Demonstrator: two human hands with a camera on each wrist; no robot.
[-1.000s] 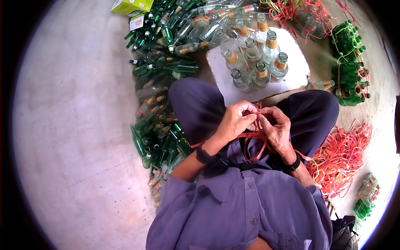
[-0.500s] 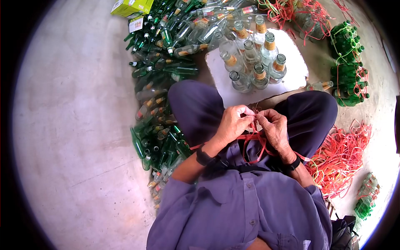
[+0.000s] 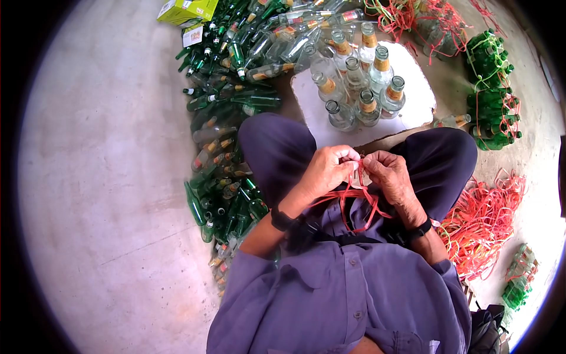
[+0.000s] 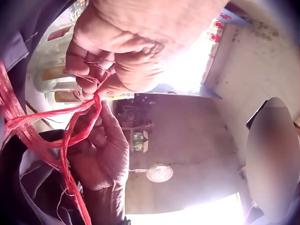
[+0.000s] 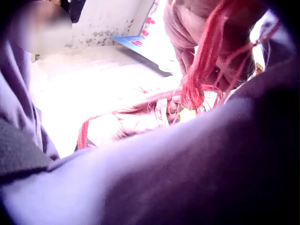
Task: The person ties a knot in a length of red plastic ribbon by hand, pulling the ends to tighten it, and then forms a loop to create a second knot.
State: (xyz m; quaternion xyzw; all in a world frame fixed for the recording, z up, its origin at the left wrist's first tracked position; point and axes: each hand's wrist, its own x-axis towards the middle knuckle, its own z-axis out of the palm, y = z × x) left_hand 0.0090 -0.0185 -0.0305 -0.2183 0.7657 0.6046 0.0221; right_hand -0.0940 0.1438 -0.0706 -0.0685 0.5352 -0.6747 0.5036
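Above my lap in the head view, my left hand (image 3: pixel 329 171) and right hand (image 3: pixel 390 177) meet fingertip to fingertip. Between them they pinch frayed red plastic twine (image 3: pixel 372 206), its loops hanging down over my trousers. The left wrist view shows the twine (image 4: pixel 70 180) crossing in a small knot at the thumb and fingertips of the left hand (image 4: pixel 126 47), with the right hand (image 4: pixel 101 161) just below. A thick bunch of twine (image 5: pixel 206 51) runs past the right hand (image 5: pixel 187 28) in the right wrist view, where glare washes out much detail.
Several clear bottles (image 3: pixel 367 107) stand upright on a white board (image 3: pixel 413 88) beyond my knees. Loose green and clear bottles (image 3: pixel 236 97) lie heaped at left. Tied green bottle bundles (image 3: pixel 495 112) and a red twine pile (image 3: pixel 480 230) sit at right, near a yellow-green box (image 3: pixel 187 10).
The hands stay together over the lap. The right hand's fingers have shifted slightly on the twine, and the hanging red loops have moved a little beneath the hands.
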